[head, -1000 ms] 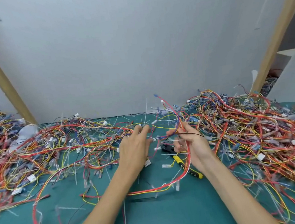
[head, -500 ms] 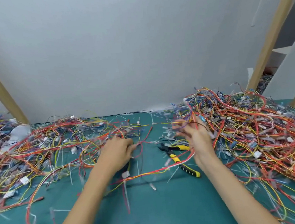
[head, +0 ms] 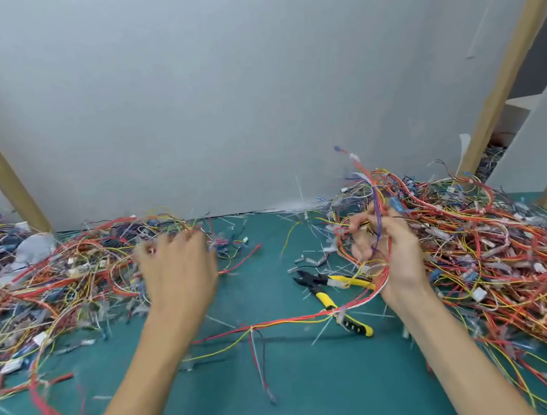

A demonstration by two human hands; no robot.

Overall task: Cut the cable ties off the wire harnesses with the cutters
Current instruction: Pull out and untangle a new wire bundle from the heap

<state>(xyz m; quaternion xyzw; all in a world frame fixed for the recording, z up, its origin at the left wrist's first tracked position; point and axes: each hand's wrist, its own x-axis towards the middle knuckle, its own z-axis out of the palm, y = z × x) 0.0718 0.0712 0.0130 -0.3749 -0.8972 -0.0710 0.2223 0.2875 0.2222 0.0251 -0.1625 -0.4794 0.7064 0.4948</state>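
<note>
Right hand [head: 389, 253]: fingers curled round harness [head: 285, 321] wires.
Left hand [head: 179, 269]: blurred, above left pile [head: 73, 274]; grip unclear.
Cutters [head: 322, 295]: flat on mat [head: 281, 388], between hands, under harness.

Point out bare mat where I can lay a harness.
Barest: the mat between left forearm and right forearm, below the harness the right hand holds. A smaller gap lies between left hand and cutters. Crowded: left pile and right pile.
</note>
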